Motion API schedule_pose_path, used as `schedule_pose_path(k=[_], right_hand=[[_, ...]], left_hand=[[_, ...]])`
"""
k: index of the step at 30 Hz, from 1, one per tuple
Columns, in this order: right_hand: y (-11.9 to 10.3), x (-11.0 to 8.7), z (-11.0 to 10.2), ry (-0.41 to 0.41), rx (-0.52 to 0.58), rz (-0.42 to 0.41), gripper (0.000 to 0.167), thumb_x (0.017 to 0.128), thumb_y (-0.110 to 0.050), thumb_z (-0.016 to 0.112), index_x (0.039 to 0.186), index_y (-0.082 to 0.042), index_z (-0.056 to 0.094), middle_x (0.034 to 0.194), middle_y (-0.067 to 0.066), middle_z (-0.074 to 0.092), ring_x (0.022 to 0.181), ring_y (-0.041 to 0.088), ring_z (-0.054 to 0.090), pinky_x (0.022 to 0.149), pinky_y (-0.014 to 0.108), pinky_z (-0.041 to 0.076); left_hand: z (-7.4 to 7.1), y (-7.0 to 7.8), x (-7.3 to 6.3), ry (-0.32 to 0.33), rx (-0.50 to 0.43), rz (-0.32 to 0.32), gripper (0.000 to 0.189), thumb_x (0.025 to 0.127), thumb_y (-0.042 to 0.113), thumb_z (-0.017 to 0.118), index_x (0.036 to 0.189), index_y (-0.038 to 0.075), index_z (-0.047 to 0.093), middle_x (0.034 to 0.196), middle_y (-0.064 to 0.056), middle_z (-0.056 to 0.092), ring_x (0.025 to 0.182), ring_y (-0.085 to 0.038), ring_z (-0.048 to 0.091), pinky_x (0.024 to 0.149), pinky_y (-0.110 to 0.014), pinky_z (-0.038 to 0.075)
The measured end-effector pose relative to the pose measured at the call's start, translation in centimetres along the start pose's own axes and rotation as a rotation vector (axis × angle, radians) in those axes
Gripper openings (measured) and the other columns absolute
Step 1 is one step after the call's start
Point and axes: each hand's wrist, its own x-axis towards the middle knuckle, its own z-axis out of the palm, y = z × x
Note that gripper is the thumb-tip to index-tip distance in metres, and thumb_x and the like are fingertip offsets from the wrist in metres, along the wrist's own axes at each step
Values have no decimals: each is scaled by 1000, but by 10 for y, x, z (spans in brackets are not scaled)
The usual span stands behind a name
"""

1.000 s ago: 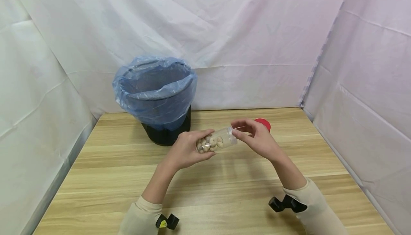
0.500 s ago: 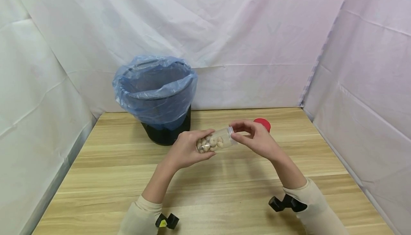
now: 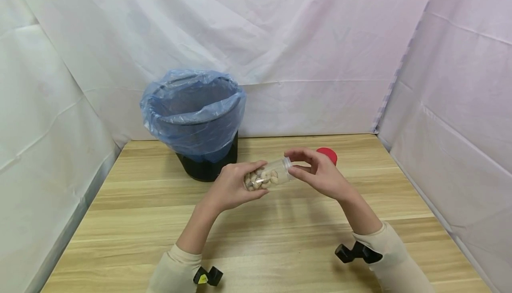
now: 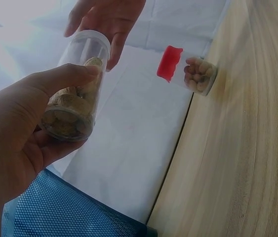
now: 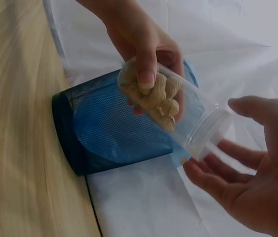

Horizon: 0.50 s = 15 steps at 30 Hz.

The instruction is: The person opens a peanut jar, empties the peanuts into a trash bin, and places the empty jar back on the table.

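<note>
A clear plastic jar [image 3: 278, 172] with peanuts in its lower half is held tilted above the table, its rim end towards the right. My left hand [image 3: 234, 187] grips it round the base, thumb along its side, as the left wrist view also shows. Fingertips and thumb of my right hand [image 3: 318, 175] curl round the jar's translucent rim end [image 5: 210, 133]. Whether that end is a lid or a bare mouth, I cannot tell. Behind the right hand stands a second jar with a red lid [image 3: 328, 154]; brown nut-like pieces [image 4: 198, 75] fill its lower part.
A black mesh bin [image 3: 204, 168] lined with a blue plastic bag [image 3: 200, 124] stands at the back left of the wooden table [image 3: 260, 239]. White cloth [image 3: 304, 53] hangs behind and along both sides.
My right fingertips have shifted slightly to the left over the jar's rim end. The left hand, the jar and the bin have stayed where they were.
</note>
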Motion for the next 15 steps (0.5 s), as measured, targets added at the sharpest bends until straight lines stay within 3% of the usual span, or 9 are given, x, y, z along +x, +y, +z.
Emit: schedule_pose_path(k=[4, 7, 15], right_hand=[[-2, 0, 1, 52, -128, 112, 43, 104, -25, 75, 141, -7, 66, 134, 11, 71, 122, 29, 71, 92, 28, 62], [-3, 1, 2, 64, -151, 164, 41, 104, -29, 75, 138, -7, 69, 128, 11, 74, 115, 27, 74, 90, 28, 62], [-2, 1, 0, 39, -111, 148, 40, 102, -23, 77, 138, -7, 68, 129, 12, 74, 118, 28, 72, 91, 27, 62]], left_hand=[[0, 1, 0, 6, 4, 11, 66, 79, 25, 98, 138, 9, 74, 122, -6, 81, 97, -15, 75, 84, -33, 63], [1, 0, 0, 7, 12, 15, 66, 79, 25, 98, 138, 9, 74, 122, -5, 81, 96, -14, 75, 83, -32, 62], [2, -2, 0, 3, 19, 11, 66, 79, 26, 98, 138, 10, 74, 123, -5, 81, 98, -15, 75, 84, -34, 63]])
